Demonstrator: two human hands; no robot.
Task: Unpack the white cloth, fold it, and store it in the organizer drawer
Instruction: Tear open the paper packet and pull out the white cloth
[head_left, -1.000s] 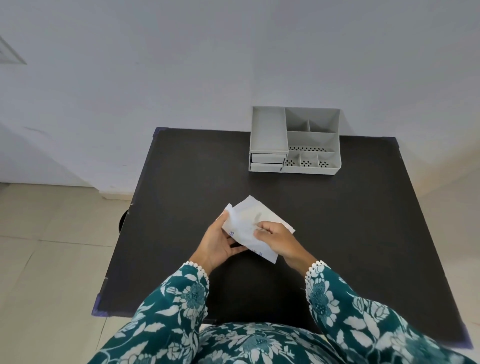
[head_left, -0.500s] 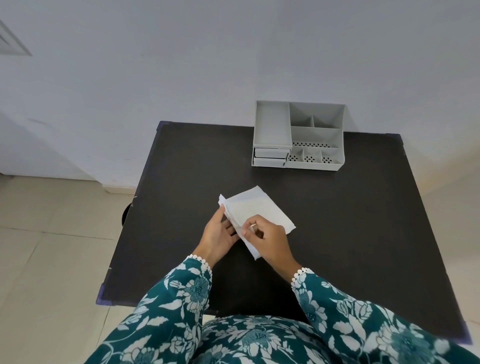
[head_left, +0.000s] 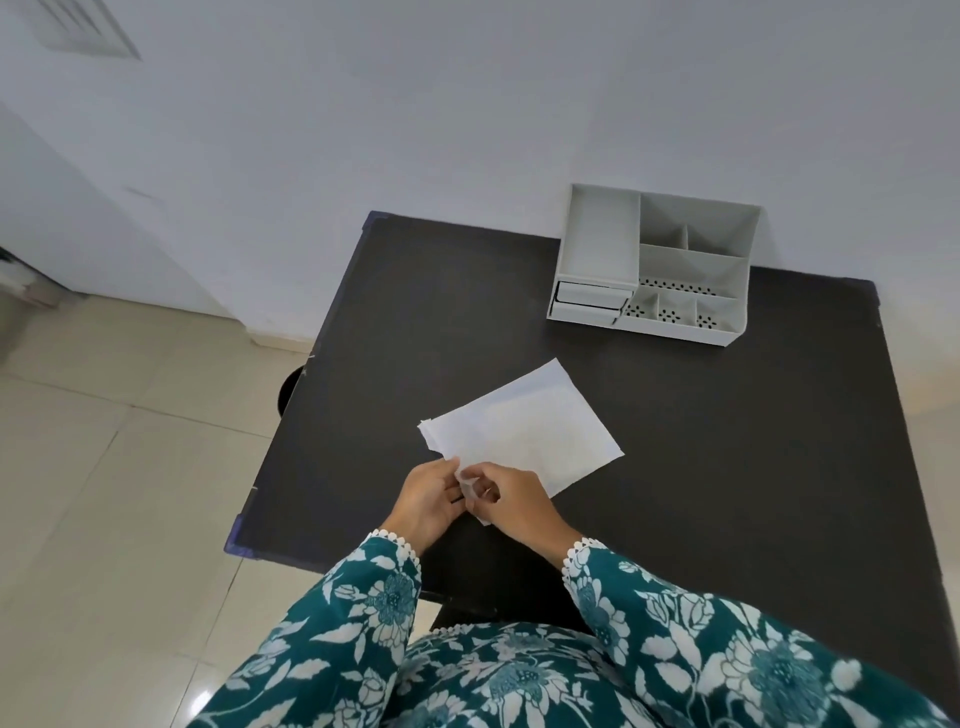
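On the left, floor (head_left: 119, 467): we see pale glossy tiles running beside the table, with a white wall (head_left: 467, 104) rising behind.
Table (head_left: 727, 493): we see a dark top with bluish corner caps, its far edge set against the wall.
Left sleeve (head_left: 358, 613): we see teal cloth with a white flower print and a small white trim at the cuff.
Left hand (head_left: 423, 501): we see it over the near part of the table, fingers curled in and pinched on the near corner of the packet, thumb toward the right hand.
Packet (head_left: 524, 434): we see a flat white packet lying at a slant on the table, in front of the organizer and well apart from it; its near corner is lifted between the two hands. Whether the cloth is inside we cannot tell.
Right hand (head_left: 511, 501): we see it touching the left hand, fingers bent and closed on the same crumpled corner of the packet.
Right sleeve (head_left: 675, 623): we see the same teal print and white trim.
Organizer (head_left: 727, 332): we see a grey plastic unit at the far side of the table near the wall, with open compartments on top.
Drawers (head_left: 589, 304): we see two stacked at the organizer's left front; they look pushed in.
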